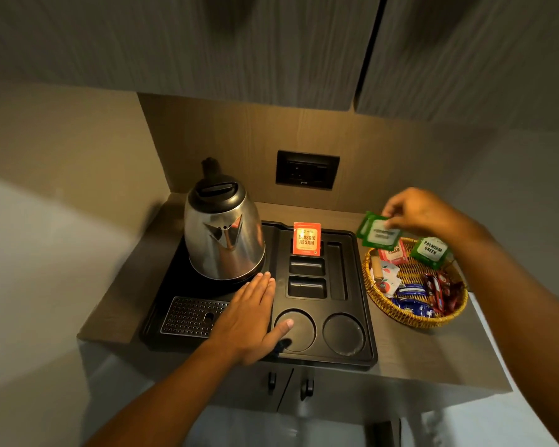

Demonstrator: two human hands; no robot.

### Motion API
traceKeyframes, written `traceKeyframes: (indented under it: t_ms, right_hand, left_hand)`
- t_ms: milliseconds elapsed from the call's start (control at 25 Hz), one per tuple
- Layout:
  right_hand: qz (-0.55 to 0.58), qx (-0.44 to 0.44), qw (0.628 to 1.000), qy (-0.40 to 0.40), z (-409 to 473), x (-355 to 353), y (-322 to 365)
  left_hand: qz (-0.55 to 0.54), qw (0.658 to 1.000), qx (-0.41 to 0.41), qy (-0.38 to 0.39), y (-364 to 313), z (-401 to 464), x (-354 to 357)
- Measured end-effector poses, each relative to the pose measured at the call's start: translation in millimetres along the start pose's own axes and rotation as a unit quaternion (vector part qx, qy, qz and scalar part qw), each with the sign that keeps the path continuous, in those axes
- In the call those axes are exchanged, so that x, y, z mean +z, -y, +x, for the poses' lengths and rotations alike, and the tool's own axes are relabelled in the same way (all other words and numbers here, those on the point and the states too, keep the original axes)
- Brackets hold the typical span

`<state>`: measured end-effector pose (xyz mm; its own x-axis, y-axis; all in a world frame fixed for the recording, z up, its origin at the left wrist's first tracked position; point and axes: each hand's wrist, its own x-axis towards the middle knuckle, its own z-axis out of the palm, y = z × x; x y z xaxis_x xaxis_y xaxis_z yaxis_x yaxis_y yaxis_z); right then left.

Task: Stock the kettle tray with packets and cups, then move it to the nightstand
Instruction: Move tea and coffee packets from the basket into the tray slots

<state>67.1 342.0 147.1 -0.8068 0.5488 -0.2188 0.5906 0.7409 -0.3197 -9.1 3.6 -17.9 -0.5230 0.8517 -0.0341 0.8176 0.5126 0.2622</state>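
Note:
A black kettle tray (pixel 365 304) lies on the counter with a steel kettle (pixel 223 237) at its back left. An orange Assam tea packet (pixel 306 238) stands upright in the rearmost slot; the two slots in front of it and both round cup wells (pixel 344 333) hold nothing. My left hand (pixel 252 317) rests flat on the tray, fingers spread, thumb over the left well. My right hand (pixel 423 211) holds green tea packets (pixel 380 233) above the left rim of a wicker basket (pixel 410 317). No cups are in view.
The basket right of the tray holds another green packet (pixel 431 251), a red Assam packet (pixel 394 253), white sachets and blue and red wrappers. A wall socket (pixel 307 169) sits behind the tray. Cabinets hang overhead; cupboard handles (pixel 305 387) sit below the counter edge.

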Motion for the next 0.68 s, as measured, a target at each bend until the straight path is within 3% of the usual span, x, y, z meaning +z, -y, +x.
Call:
traceKeyframes:
  t_ms: [120,320,560,680]
  right_hand:
    - [-0.002,-0.070,0.995,0.066,5,51,59]
    - [-0.015,-0.051,0.996,0.071,27,100,93]
    - [0.081,-0.005,0.996,0.032,33,115,80]
    - [0.121,0.011,0.989,-0.084,21,97,42]
  left_hand:
    - [0.002,1.000,0.004,-0.004,1,0,1]
    - [0.000,1.000,0.009,-0.010,2,0,0]
    - [-0.001,1.000,0.008,-0.015,0,-1,-1]
    - [0.002,1.000,0.007,-0.011,0,-1,0]
